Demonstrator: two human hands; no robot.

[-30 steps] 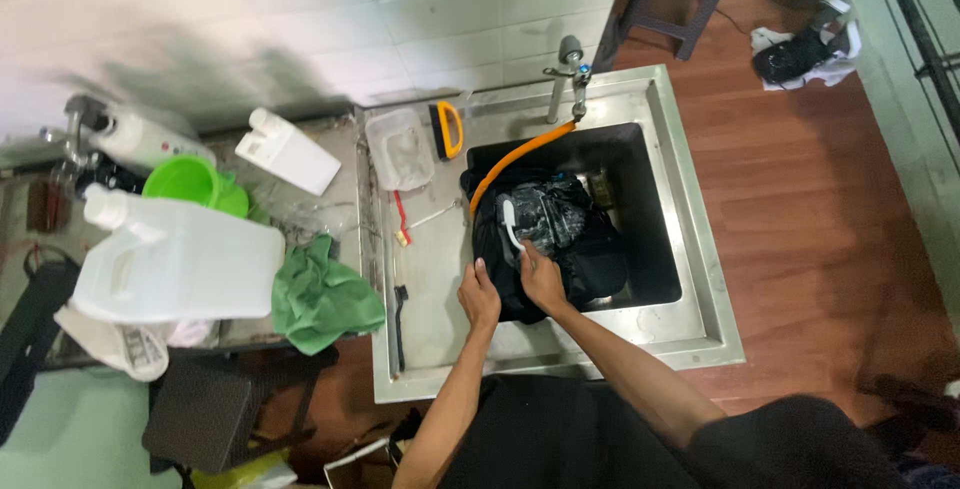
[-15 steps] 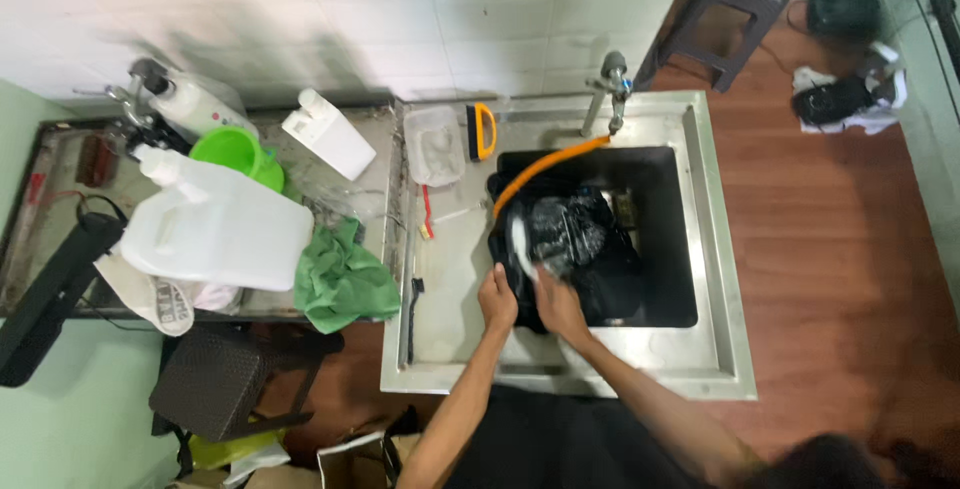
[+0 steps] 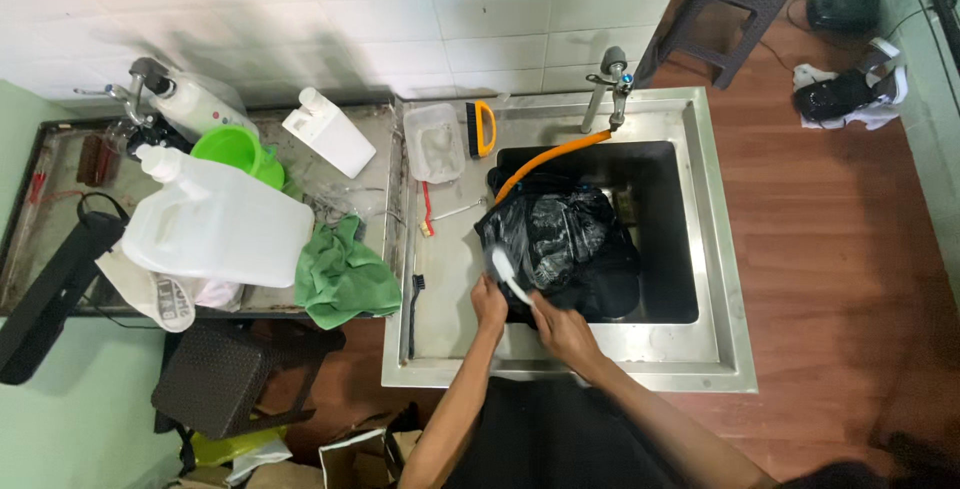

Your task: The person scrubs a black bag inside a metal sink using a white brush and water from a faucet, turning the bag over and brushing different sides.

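A steel sink (image 3: pixel 716 249) holds a black wet piece of clothing (image 3: pixel 565 244) heaped in its basin. My left hand (image 3: pixel 489 304) rests at the basin's front left rim, gripping the edge of the black cloth. My right hand (image 3: pixel 558 326) is just right of it, closed on the handle of a white brush (image 3: pixel 504 272) whose head lies on the cloth. An orange hose (image 3: pixel 545 159) runs from the tap (image 3: pixel 612 79) down into the basin.
On the sink's drainboard lie a clear plastic tub (image 3: pixel 434 141), a black-and-orange scrub brush (image 3: pixel 481 127) and toothbrushes. To the left stand a big white jug (image 3: pixel 222 229), a green cloth (image 3: pixel 345 274), a green bowl (image 3: pixel 235 152) and a white bottle (image 3: pixel 328 133). Dark stools stand nearby.
The view has shifted, so the sink sits more to the centre. Both hands have stayed at the front left of the basin, with the brush head moved slightly over the cloth.
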